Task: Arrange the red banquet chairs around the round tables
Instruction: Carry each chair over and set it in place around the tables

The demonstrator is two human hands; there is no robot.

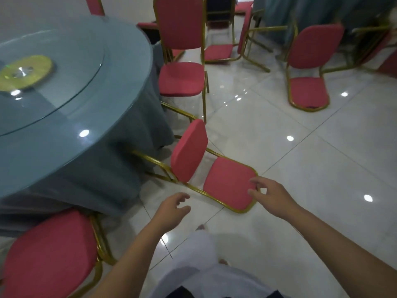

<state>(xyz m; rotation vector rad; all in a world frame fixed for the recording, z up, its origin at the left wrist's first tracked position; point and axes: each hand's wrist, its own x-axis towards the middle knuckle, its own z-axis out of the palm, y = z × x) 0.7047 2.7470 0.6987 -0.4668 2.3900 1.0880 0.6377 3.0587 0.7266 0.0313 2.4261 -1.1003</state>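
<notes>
Red pad and gilt tube mark the fallen chair (229,183), which lies on its back on the floor (300,168) just beside the table (75,134). Its back pad is flat on the tiles, its seat stands on edge, and its legs (150,162) point in under the cloth (120,160). The step in hand looks like righting this chair. Both hands reach for it and neither grips anything. The right hand (269,194) has loosely bent, spread fingers at the rim of the back pad, and I cannot tell whether they touch it. The left hand (171,208) hangs relaxed and apart from the frame, over bare tile. The next move probably calls for a firm hold on the top rail of the back. The chair can then be tipped up onto its legs and turned so the seat faces the table's edge. The legs sit close against the cloth and could snag it as the chair swings up. An upright chair (181,76) stands at the table's far side, close to the fallen one, and a near chair (49,254) stands by the table's near edge, so the free space between them is tight. More tipped chairs (307,67) lie farther off, well apart, not yet set in place. A glass turntable (64,67) rests on the table.
</notes>
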